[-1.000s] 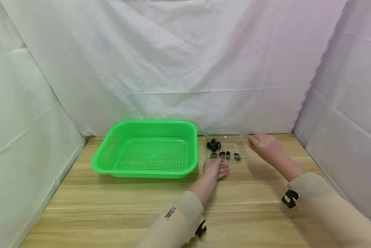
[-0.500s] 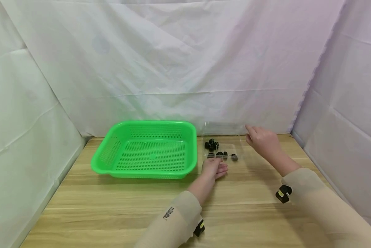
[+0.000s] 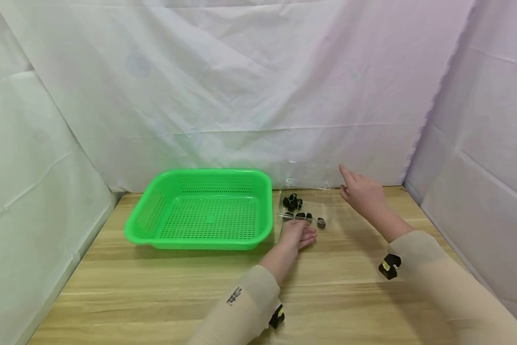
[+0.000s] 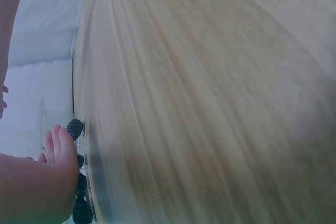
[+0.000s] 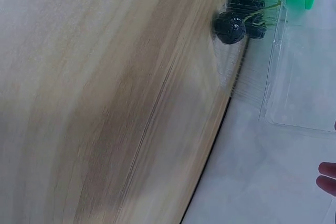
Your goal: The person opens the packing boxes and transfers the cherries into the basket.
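A clear plastic clamshell box (image 3: pixel 318 199) holds several dark round fruits (image 3: pixel 292 202) with thin greenish stems, also large in the right wrist view (image 5: pixel 230 28). Its hinged lid (image 5: pixel 307 77) is tilted up at the back. My left hand (image 3: pixel 294 235) lies at the box's front edge, fingers extended along it; the left wrist view shows those straight fingers beside the dark fruits. By the lid's right edge is my right hand (image 3: pixel 364 194), index finger pointing forward and the others partly bent.
A green perforated basket (image 3: pixel 264 232) stands directly left of the box on the wooden table (image 3: pixel 176 297). White cloth (image 3: pixel 224 96) hangs behind and along both sides, close to the back edge.
The lid has swung up and back. My right hand has risen with it, its index finger straightening. My left hand has stayed at the box's front edge.
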A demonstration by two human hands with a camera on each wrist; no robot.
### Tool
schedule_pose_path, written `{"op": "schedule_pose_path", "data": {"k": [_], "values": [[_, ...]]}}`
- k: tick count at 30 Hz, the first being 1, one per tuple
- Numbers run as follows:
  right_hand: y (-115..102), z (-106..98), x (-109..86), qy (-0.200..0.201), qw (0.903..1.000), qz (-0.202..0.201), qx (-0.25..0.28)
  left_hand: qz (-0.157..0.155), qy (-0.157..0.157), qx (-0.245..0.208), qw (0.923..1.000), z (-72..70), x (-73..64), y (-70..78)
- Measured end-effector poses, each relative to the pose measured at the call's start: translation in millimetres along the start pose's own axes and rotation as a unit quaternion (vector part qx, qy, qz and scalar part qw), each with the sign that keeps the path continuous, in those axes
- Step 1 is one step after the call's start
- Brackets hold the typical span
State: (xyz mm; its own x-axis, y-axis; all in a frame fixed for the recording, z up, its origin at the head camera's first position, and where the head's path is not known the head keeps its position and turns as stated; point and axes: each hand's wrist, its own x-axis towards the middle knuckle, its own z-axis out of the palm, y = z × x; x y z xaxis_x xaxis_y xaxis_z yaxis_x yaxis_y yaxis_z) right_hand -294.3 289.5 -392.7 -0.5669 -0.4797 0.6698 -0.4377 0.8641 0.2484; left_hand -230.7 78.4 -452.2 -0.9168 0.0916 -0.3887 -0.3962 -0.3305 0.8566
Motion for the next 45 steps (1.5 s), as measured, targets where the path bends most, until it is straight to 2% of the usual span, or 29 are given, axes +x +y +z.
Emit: {"op": "schedule_pose_path", "data": {"k": [3, 6, 9, 13, 17, 23, 33, 41, 45], "values": [[-1, 1, 2.8, -0.044, 0.9986, 0.027, 0.008, 0.001, -0.006, -0.005, 1.0, 1.4, 0.5, 0.1], [-2, 2, 6.5, -0.099, 0.9931, 0.058, 0.026, 0.0, -0.008, -0.012, 0.9999, 3.0, 1.1, -0.1], [-2, 4, 10.8, -0.159, 0.9817, 0.092, 0.049, 0.001, -0.009, -0.015, 0.9999, 4.2, 1.4, -0.3], [-4, 6, 16.5, -0.234, 0.9614, 0.127, 0.069, 0.005, -0.004, -0.017, 0.9998, 4.6, 1.2, 0.0], [-5, 7, 19.6, -0.269, 0.9502, 0.139, 0.072, 0.011, -0.002, -0.02, 0.9997, 5.2, 0.9, 0.5], [-12, 7, 20.4, -0.283, 0.9471, 0.131, 0.078, 0.002, -0.005, -0.019, 0.9998, 6.8, 3.1, 0.2], [-34, 8, 12.6, -0.291, 0.951, 0.077, 0.072, -0.005, -0.018, 0.0, 0.9998, 6.2, 2.2, -0.4], [-49, 6, 7.9, -0.253, 0.9625, 0.039, 0.09, -0.007, -0.033, 0.014, 0.9993, 4.6, -8.8, 7.8], [-55, 4, 6.0, -0.253, 0.9616, 0.039, 0.098, 0.009, -0.044, 0.028, 0.9986, 2.1, -15.9, 15.3]]}}
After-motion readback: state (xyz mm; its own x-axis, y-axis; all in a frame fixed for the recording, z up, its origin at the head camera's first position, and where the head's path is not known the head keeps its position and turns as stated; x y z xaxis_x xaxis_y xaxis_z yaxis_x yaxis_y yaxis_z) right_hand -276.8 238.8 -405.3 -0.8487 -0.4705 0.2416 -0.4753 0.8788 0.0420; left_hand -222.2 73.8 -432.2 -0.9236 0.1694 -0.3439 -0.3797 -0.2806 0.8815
